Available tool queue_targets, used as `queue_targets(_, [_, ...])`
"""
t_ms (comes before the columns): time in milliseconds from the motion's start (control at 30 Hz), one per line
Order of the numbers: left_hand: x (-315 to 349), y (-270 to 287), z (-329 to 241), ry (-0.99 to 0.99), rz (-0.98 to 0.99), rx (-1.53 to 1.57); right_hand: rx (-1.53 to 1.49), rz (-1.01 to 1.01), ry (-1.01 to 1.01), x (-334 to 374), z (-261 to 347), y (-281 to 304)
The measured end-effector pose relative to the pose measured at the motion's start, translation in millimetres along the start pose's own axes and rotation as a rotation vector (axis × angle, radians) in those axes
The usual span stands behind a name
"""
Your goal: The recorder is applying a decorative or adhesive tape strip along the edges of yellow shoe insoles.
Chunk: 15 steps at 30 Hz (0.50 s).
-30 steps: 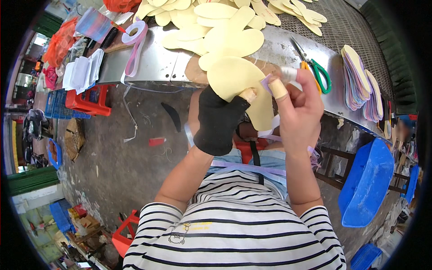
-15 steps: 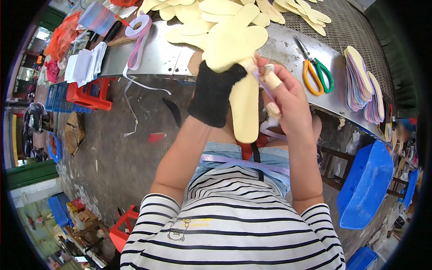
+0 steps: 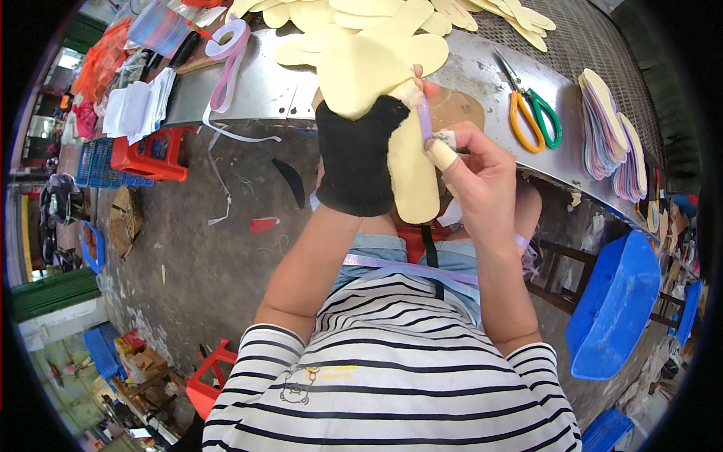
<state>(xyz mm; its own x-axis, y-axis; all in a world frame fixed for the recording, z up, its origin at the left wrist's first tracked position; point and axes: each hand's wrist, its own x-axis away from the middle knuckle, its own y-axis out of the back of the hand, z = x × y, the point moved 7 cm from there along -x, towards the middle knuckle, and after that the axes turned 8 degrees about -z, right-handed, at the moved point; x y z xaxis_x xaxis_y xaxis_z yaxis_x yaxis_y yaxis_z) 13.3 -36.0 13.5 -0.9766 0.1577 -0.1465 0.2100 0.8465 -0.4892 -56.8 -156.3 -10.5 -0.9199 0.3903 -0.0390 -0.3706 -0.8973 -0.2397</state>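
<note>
My left hand (image 3: 358, 154), in a black fingerless glove, grips a pale yellow insole-shaped foam piece (image 3: 413, 173) held upright in front of me. My right hand (image 3: 482, 181), with tape wrapped round a fingertip, pinches a thin lilac ribbon (image 3: 424, 120) against the edge of that piece. The ribbon trails down over my right wrist and across my lap. Another yellow piece (image 3: 361, 68) stands above the glove; which hand carries it is hidden.
A metal worktable (image 3: 256, 87) holds several loose yellow insoles (image 3: 316, 15), orange and green-handled scissors (image 3: 531, 113), a stack of lilac-edged insoles (image 3: 606, 128) and a ribbon roll (image 3: 230, 38). A blue tub (image 3: 617, 301) sits at my right, red stools (image 3: 151, 154) on the left floor.
Both hands lifted the yellow piece higher and turned it from tilted to upright. My right hand slid along its edge with the ribbon.
</note>
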Motion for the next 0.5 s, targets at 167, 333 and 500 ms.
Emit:
queue_targets(167, [-14.5,2.0,29.7,0.245,0.179,0.157,0.019,0.045,0.049,-9.7,-3.7,-4.1])
queue_targets(333, [9.4,18.5,44.0,0.192,0.040,0.038,0.006,0.066,-0.069,-23.2,-23.4,-8.4])
queue_targets(500, [-5.5,26.3,17.6,0.069,-0.037,-0.015,-0.110,0.004,-0.265,-5.2,-32.1,3.1])
